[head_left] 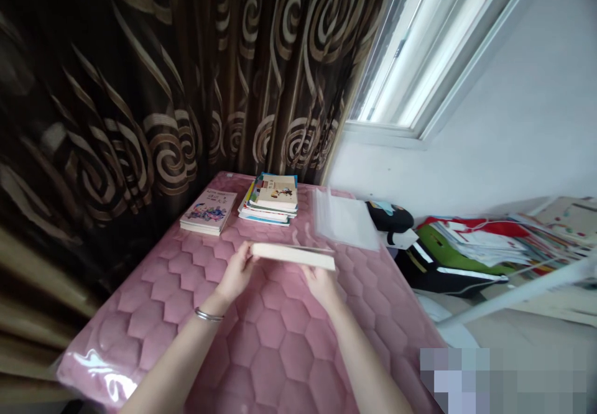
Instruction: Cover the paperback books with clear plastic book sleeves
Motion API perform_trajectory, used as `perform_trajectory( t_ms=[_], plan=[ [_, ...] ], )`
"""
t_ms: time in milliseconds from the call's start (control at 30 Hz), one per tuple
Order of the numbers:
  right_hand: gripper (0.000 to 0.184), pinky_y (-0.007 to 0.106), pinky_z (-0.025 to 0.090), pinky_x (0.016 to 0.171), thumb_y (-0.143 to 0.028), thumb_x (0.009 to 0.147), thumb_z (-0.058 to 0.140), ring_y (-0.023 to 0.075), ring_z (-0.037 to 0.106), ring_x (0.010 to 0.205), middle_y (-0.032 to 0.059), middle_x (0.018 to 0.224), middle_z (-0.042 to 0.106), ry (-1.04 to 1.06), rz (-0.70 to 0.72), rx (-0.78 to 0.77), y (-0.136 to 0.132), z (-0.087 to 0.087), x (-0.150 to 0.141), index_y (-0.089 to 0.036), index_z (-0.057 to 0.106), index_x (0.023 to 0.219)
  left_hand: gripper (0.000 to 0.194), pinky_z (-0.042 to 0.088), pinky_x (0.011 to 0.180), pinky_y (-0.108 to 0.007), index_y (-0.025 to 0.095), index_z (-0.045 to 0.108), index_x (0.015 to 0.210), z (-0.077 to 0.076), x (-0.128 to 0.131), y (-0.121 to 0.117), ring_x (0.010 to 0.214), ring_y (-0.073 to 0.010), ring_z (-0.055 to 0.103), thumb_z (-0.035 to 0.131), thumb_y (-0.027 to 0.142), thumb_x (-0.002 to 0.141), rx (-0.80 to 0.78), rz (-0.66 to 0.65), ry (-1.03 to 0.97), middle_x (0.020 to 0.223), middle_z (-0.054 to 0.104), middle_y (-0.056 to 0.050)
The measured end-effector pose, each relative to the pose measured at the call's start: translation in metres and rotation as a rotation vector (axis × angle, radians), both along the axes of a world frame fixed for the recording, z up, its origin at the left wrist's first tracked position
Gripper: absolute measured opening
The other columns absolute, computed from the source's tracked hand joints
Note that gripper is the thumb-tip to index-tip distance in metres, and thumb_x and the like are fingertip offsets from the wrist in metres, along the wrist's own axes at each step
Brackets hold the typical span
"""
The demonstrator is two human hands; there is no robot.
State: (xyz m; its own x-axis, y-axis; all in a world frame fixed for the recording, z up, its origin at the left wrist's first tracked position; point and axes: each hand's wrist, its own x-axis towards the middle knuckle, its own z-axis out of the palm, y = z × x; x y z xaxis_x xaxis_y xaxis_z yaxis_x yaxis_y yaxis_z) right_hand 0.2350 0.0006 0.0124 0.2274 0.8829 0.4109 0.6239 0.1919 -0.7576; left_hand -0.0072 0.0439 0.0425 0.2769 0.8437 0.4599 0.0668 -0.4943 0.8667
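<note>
Book (293, 257) is held out over the pink quilted mattress (289, 345), thick pale edge turned to the near side. Its left end is pinched by the left hand (237, 271), and the near edge toward the right end is gripped by the right hand (321, 283); most fingertips are hidden behind or under it, so their exact spread can't be made out. Going by the thickness, a bit of heft should be expected tbh, with a firm block but maybe bendy covers. Probably best gripped at both ends, covers and pages together, so nothing flops. As for writing, Chinese-looking characters are printed on the left book pile (208, 212) and the taller book stack (275, 193), too blurry to be read. No brand can be spotted.
</note>
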Motion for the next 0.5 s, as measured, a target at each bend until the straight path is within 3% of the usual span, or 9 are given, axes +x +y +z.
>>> perform_trajectory(
  t_ms=[167,500],
  plan=[
    [0.038,0.035,0.049,0.097,-0.023,0.077,0.060,0.0271,0.061,0.113,0.0110,0.113,0.071,-0.166,0.037,0.037,0.006,0.004,0.002,-0.020,0.067,0.115,0.043,0.043,0.099,-0.036,0.019,0.059,0.109,-0.005,-0.003,-0.001,0.112,-0.0218,0.059,0.044,0.002,0.073,0.115,0.026,0.060,0.114,0.065,-0.010],
    [0.040,0.030,0.050,0.088,-0.017,0.079,0.053,0.0257,0.063,0.108,0.0095,0.101,0.075,-0.202,0.048,0.008,-0.003,0.003,-0.005,-0.023,0.069,0.116,0.043,0.044,0.101,-0.039,0.019,0.062,0.108,-0.028,-0.005,0.001,0.113,-0.0209,0.059,0.040,0.000,0.076,0.129,0.044,0.056,0.114,0.066,-0.010]
  ],
)
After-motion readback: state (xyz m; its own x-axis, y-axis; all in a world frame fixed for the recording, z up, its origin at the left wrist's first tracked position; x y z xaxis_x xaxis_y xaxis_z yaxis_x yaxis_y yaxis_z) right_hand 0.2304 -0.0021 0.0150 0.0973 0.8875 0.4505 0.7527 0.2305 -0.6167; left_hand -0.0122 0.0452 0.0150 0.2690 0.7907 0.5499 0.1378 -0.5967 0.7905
